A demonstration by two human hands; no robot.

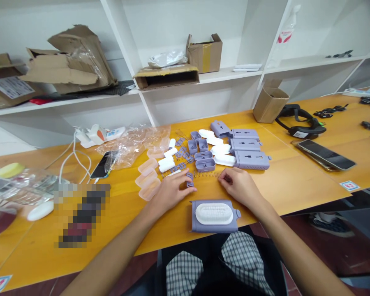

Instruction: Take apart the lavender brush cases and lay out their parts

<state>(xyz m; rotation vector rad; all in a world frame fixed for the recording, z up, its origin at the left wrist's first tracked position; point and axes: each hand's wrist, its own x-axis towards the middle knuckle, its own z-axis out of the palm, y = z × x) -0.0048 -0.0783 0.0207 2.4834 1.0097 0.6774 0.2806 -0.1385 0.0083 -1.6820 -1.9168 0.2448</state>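
Hands apart, both low on orange table, fingers curled inward. Left hand: fingertips on small lilac clip; grip or mere touch, cannot tell. Right hand: fingertips at end of coiled spring, spring lying between hands. Lilac case with white oval insert at 6 o'clock from hands. Lilac housings, white pieces at 12 o'clock. Phone at 3 o'clock.

Light is bright and even, shadows faint, edges bowed by the wide lens, one patch pixelated.
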